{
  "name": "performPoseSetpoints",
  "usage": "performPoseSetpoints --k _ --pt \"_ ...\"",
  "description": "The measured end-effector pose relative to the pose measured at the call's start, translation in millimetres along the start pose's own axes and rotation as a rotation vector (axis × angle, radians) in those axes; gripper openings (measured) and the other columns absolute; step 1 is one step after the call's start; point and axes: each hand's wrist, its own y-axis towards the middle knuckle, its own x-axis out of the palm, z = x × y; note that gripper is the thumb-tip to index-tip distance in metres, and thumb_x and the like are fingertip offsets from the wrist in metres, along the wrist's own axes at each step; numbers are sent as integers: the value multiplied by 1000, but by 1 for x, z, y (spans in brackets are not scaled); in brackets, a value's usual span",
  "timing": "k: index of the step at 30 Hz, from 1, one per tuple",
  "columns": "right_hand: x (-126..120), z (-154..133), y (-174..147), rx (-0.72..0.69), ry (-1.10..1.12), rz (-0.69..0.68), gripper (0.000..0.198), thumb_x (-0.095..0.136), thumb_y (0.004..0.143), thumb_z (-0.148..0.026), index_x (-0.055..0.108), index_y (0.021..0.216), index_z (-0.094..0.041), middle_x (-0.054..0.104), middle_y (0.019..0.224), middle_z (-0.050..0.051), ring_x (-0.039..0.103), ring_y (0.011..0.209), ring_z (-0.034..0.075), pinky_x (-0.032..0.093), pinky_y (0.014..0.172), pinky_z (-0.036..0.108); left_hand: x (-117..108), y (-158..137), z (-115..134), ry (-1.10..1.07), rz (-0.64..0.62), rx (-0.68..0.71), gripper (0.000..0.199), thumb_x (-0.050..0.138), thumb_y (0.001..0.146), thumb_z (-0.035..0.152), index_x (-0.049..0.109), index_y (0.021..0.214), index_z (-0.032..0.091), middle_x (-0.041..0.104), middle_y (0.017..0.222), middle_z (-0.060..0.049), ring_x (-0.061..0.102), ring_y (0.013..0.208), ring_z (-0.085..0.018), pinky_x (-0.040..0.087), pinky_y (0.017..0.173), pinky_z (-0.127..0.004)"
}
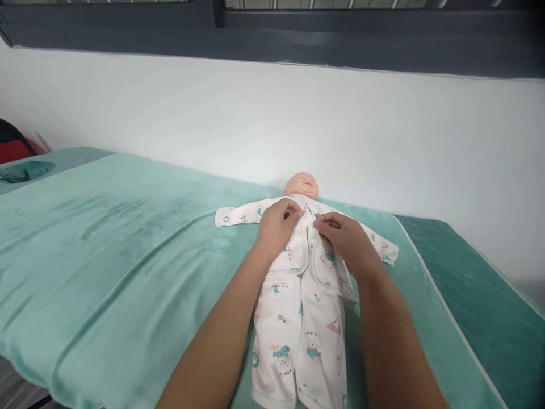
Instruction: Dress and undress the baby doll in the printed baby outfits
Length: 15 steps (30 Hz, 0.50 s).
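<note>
A baby doll (303, 185) lies on its back on a teal blanket (128, 250), head toward the wall. It wears a white printed sleepsuit (298, 318) with sleeves spread out to both sides. My left hand (277, 227) pinches the left front edge of the sleepsuit at the doll's chest. My right hand (346, 237) pinches the right front edge just beside it. The two edges meet between my fingertips near the collar. Lower down, the right flap of the suit hangs open.
The blanket covers a long padded table that ends at a white wall (272, 125). A darker green mat (472, 295) shows at the right. A red and black object (15, 149) sits at the far left edge.
</note>
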Motion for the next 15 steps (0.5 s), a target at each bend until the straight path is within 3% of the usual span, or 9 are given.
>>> performPoseSetpoints --k 3,9,15 --pt "3 -2 0 6 5 19 19 62 73 -38 66 79 -21 60 64 -1 45 49 11 32 46 26 4 2 7 -90 -9 -19 9 60 84 27 62 82 18 66 81 0 56 72 -12 43 69 -24" --pt "20 -6 -2 -102 -281 205 13 59 77 -35 62 72 -23 67 71 2 58 67 19 40 64 32 10 3 10 -6 -43 -10 9 57 85 23 62 78 19 65 78 0 58 74 -14 43 70 -26" --pt "16 -3 -1 -96 -114 294 14 62 77 -37 62 75 -23 64 67 1 54 62 17 40 63 31 7 4 8 -6 -36 -22 8 57 84 23 63 80 18 66 79 -1 58 75 -14 43 72 -26"
